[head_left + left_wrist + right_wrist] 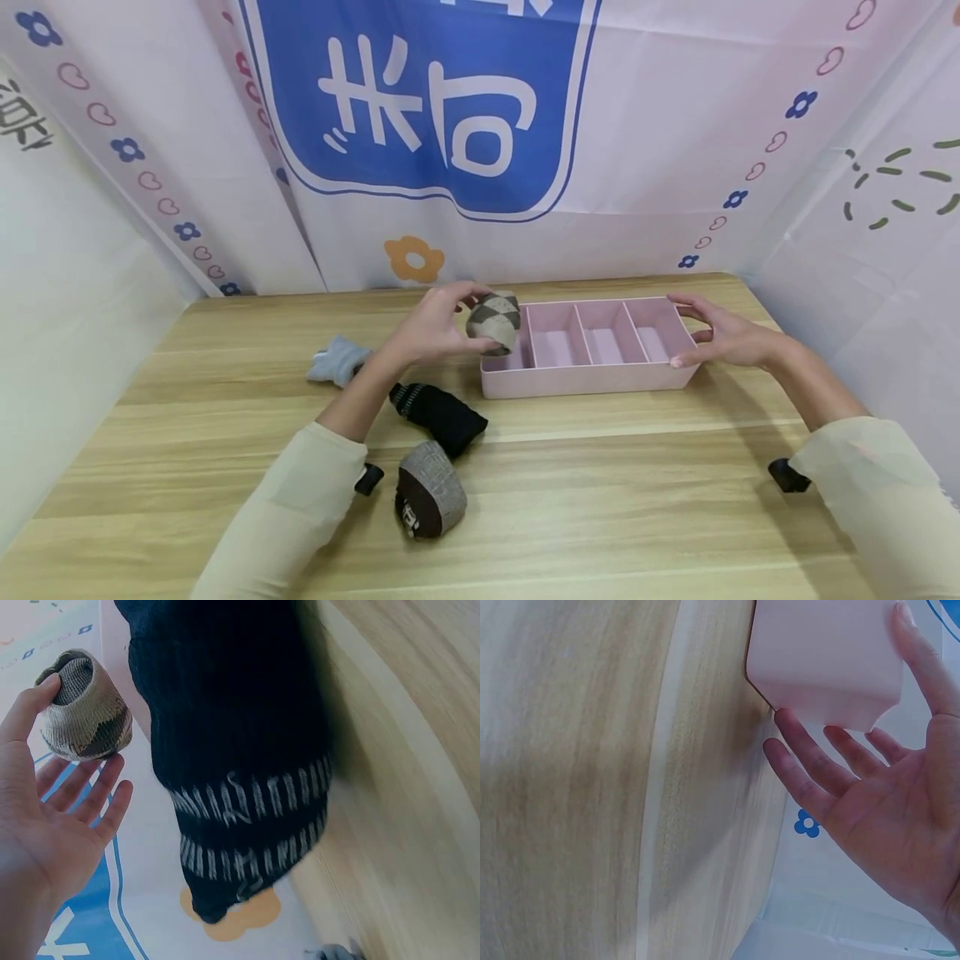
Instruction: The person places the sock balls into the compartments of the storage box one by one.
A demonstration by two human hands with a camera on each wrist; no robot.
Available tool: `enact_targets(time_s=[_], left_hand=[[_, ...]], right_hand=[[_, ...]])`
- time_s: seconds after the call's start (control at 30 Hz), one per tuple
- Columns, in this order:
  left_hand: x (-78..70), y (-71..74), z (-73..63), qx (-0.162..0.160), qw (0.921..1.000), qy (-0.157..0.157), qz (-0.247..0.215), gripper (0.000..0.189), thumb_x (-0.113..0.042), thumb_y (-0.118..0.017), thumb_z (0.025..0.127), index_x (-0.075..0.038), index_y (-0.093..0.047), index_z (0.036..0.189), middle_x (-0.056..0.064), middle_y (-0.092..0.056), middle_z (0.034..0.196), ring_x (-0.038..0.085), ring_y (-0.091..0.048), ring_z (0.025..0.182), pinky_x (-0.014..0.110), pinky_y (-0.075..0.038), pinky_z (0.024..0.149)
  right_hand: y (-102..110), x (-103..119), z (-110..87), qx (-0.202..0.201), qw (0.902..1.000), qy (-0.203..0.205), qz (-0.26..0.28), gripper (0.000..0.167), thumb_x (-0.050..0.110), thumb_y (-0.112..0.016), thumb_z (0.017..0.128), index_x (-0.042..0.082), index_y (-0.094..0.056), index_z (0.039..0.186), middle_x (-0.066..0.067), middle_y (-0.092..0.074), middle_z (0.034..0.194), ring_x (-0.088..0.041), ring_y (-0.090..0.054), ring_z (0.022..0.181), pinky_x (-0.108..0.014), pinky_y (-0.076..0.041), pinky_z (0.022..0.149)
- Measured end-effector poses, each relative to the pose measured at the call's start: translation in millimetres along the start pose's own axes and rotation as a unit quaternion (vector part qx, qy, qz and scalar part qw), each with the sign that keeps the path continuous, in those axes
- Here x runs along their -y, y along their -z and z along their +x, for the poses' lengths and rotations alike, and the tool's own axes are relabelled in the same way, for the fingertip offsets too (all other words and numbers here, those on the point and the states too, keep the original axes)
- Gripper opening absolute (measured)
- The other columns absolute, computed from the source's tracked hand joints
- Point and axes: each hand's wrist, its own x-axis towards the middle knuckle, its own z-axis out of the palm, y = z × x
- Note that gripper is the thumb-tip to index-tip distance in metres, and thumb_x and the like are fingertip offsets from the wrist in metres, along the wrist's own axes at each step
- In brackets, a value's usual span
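My left hand (431, 329) pinches a rolled sock (495, 317) in beige with brown diamonds, thumb on one side and fingertips on the other. It is held up over the left end of a pink divided storage box (585, 381). In the left wrist view, the thumb presses at the open cuff of that sock (90, 727). At the box's right end, my right hand (731, 335) grips with thumb at the front corner and fingers at the back. The right wrist view shows those fingertips against the box's end wall (821, 667).
A black sock (442, 417) with white-striped trim lies left of the box. Nearer is a grey and dark brown rolled sock (435, 487). A light grey-blue sock (337, 360) lies partly behind my left forearm. A printed cloth (630, 237) hangs behind the wooden table (600, 517).
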Motion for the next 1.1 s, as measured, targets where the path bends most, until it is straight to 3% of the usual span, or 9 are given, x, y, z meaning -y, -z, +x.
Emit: enact_targets(time_s=[0.3, 0.6, 0.87, 1.1], left_hand=[[-6.0, -10.9, 11.7, 0.008, 1.0, 0.002, -0.001, 0.065, -0.022, -0.09, 0.075, 0.001, -0.065, 0.13, 0.013, -0.07, 0.116, 0.029, -0.062, 0.104, 0.051, -0.053, 0.095], [-11.2, -20.2, 19.0, 0.017, 0.9996, -0.023, 0.005, 0.064, -0.023, -0.091, 0.075, 0.002, -0.065, 0.128, 0.013, -0.071, 0.112, 0.027, -0.065, 0.1, 0.042, -0.055, 0.086], [-16.8, -20.7, 24.6, 0.033, 0.9993, -0.01, 0.017, 0.066, -0.024, -0.092, 0.075, 0.0, -0.065, 0.13, 0.012, -0.071, 0.112, 0.025, -0.065, 0.097, 0.04, -0.056, 0.084], [-25.3, -18.8, 32.9, 0.045, 0.9987, -0.014, 0.016, 0.066, -0.025, -0.09, 0.076, 0.0, -0.064, 0.132, 0.012, -0.071, 0.115, 0.026, -0.065, 0.104, 0.037, -0.056, 0.086]], right_hand=[[-0.3, -1.9, -1.2, 0.001, 0.9999, -0.003, 0.013, 0.104, 0.007, -0.077, 0.088, 0.001, -0.006, 0.164, -0.036, -0.011, 0.165, -0.062, -0.045, 0.132, -0.023, -0.052, 0.089], [-0.1, -1.3, -0.7, 0.003, 0.9999, -0.006, 0.009, 0.104, 0.009, -0.077, 0.089, 0.002, -0.006, 0.164, -0.035, -0.011, 0.165, -0.062, -0.044, 0.133, -0.022, -0.051, 0.089], [0.0, -0.7, -0.5, 0.005, 0.9999, -0.007, 0.007, 0.104, 0.009, -0.078, 0.089, 0.002, -0.006, 0.164, -0.035, -0.011, 0.165, -0.062, -0.043, 0.133, -0.022, -0.051, 0.089], [-0.4, -0.5, -1.1, 0.004, 1.0, -0.005, 0.007, 0.104, 0.008, -0.078, 0.089, 0.001, -0.006, 0.163, -0.037, -0.01, 0.164, -0.064, -0.042, 0.133, -0.021, -0.05, 0.09]])
